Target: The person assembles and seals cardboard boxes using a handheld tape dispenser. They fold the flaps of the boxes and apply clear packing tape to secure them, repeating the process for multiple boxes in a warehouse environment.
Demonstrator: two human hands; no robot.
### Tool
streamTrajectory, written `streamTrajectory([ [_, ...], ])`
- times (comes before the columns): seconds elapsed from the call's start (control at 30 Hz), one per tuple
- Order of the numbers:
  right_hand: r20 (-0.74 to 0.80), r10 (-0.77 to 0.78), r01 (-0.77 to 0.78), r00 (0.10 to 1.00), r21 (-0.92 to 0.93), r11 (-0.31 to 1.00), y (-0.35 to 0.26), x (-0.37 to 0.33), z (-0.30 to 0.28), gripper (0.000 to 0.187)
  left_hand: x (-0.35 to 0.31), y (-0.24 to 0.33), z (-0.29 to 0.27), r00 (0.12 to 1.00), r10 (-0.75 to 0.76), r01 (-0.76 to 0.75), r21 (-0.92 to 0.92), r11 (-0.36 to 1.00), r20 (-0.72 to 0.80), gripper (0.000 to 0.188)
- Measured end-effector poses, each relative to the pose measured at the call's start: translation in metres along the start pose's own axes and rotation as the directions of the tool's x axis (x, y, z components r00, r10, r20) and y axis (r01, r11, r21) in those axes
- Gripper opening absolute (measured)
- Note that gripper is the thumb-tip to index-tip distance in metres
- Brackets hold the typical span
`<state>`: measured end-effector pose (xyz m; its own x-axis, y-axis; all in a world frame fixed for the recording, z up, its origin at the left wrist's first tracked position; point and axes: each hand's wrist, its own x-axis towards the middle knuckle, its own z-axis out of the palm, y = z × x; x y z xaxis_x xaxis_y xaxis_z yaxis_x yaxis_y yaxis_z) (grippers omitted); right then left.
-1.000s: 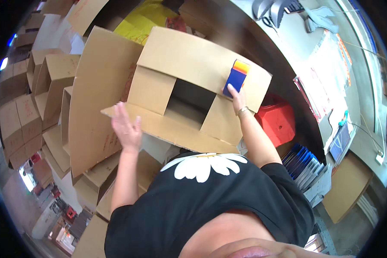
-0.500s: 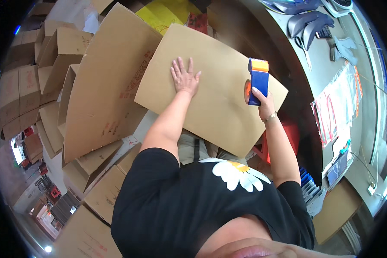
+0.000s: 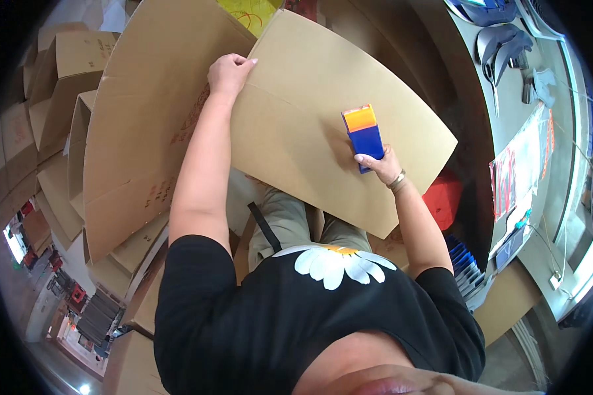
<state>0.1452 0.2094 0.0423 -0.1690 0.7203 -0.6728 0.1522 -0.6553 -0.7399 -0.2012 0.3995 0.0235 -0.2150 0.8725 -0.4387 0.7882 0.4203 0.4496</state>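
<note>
A brown cardboard box (image 3: 310, 99) lies in front of me with its flat closed face upward. My left hand (image 3: 229, 71) grips the box's far left edge, fingers curled over it. My right hand (image 3: 377, 162) is shut on a blue and orange tape dispenser (image 3: 364, 135), which presses onto the box face right of the middle. My knees in beige trousers (image 3: 290, 220) show under the box's near edge.
A large flat cardboard sheet (image 3: 145, 125) leans at the left, with several stacked cardboard boxes (image 3: 33, 131) beyond it. A red bin (image 3: 445, 197) sits by my right elbow. A grey counter (image 3: 507, 85) with tools and papers curves along the right.
The box has gone from open flaps to a closed flat face. My left hand slid from the middle to the far left edge. The tape dispenser came down toward the box's middle.
</note>
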Motion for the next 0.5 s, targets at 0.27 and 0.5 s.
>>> streamTrajectory([
  [0.27, -0.003, -0.039, 0.039, 0.999, 0.014, 0.999, -0.002, -0.009, -0.01, 0.021, 0.015, 0.003, 0.019, 0.992, 0.109, -0.119, -0.213, 0.97, -0.055, 0.043],
  [0.5, 0.043, 0.004, -0.003, 0.999, -0.017, 1.0, 0.003, -0.008, -0.018, 0.022, 0.016, 0.023, 0.021, 0.996, 0.087, -0.086, 0.063, 0.994, -0.008, 0.049],
])
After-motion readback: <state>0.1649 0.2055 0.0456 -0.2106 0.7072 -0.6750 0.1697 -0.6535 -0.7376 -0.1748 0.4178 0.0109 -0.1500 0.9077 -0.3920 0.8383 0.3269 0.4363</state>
